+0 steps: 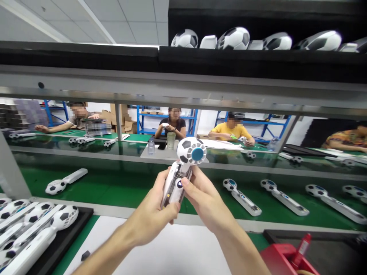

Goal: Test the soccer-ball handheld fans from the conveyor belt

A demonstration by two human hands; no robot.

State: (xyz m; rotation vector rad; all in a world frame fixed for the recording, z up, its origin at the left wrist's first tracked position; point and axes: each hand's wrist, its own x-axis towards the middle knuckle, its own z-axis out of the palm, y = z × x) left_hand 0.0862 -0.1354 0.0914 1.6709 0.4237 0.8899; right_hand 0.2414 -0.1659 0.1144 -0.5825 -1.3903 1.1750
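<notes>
Both my hands hold one handheld fan (pixel 191 150) upright in front of me. Its round head has a black-and-white soccer-ball pattern and a blue disc ringed by slots. The handle is opened, with inner parts showing beside a white handle shell (pixel 171 177). My left hand (pixel 150 210) wraps the handle's left side and lower end, thumb across the front. My right hand (pixel 205 196) grips it from the right, with the thumb by a small round dark display (pixel 179 184). The fingers behind the handle are hidden.
Similar fans lie on the green conveyor (pixel 114 191), and several fill a black tray (pixel 73 233) at left. A white sheet (pixel 172 252) covers the bench below. A red bin (pixel 275 256) with a red marker (pixel 302 248) stands at right. A shelf (pixel 183 84) crosses overhead; co-workers sit opposite.
</notes>
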